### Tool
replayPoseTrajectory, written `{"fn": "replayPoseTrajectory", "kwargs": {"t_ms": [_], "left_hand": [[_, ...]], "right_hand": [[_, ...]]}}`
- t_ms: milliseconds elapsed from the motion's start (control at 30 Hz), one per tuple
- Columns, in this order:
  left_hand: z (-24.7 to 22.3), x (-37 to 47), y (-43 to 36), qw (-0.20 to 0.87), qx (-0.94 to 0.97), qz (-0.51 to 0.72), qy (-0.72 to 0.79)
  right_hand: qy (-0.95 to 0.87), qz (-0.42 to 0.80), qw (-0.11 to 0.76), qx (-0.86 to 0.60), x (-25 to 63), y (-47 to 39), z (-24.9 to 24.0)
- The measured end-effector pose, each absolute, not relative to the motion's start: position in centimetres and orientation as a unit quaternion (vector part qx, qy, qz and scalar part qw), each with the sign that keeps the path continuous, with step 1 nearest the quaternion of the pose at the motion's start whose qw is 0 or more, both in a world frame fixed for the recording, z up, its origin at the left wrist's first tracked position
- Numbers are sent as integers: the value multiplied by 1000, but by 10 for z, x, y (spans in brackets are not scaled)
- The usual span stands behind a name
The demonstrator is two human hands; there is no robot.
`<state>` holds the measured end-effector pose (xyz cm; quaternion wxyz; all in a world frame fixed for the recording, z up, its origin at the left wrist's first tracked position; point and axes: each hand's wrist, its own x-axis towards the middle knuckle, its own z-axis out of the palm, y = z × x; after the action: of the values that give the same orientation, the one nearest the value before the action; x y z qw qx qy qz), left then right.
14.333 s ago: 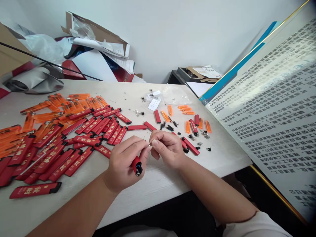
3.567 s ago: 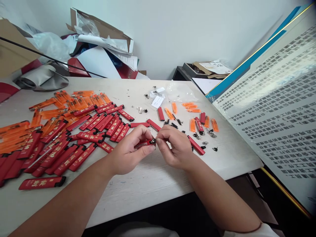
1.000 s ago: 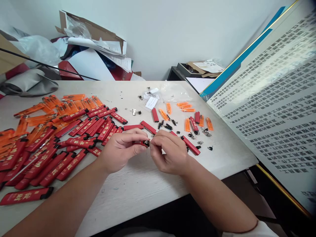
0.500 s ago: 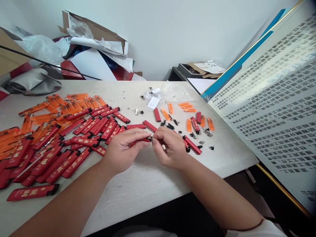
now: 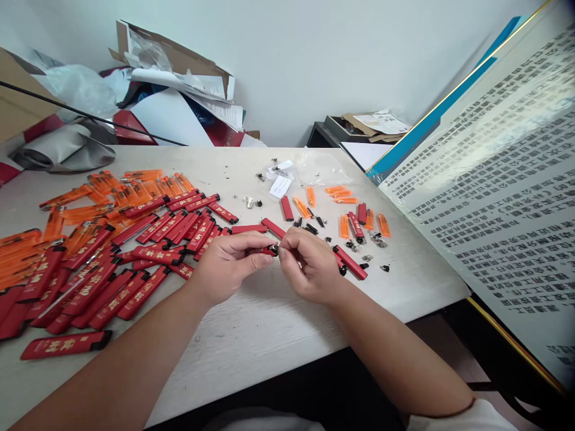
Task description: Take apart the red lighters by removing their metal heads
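Note:
My left hand (image 5: 230,263) is closed round a red lighter (image 5: 268,249), whose black and metal top end points right. Thumb and forefinger of my right hand (image 5: 306,262) are pinched together right beside that end; whatever they hold is too small to make out. To the left lies a heap of red lighters (image 5: 155,254) with gold characters and black tops. Orange lighters (image 5: 135,193) are piled behind and left of them. Beyond my right hand are red casings (image 5: 353,263), orange lighter bodies (image 5: 302,208) and small black and metal parts (image 5: 380,240).
A printed board (image 5: 485,179) leans along the table's right side. Papers and a cardboard box (image 5: 179,54) stand piled at the back left, near a grey roll (image 5: 58,149). A plastic bag (image 5: 321,167) and white labels (image 5: 280,187) lie at the table's back.
The lighter in my left hand has turned slightly, and its top end shows more. The fingers of my right hand have moved a little. The view has shifted slightly.

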<state>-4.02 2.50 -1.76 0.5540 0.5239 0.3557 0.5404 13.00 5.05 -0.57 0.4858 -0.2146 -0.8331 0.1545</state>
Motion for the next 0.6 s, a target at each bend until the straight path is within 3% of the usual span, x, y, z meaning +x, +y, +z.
{"fn": "replayPoseTrajectory", "kwargs": {"t_ms": [600], "left_hand": [[-17,-41,28,601,509,514,340]], "right_hand": [[-839,134,486,-203,131,50,-6]]}}
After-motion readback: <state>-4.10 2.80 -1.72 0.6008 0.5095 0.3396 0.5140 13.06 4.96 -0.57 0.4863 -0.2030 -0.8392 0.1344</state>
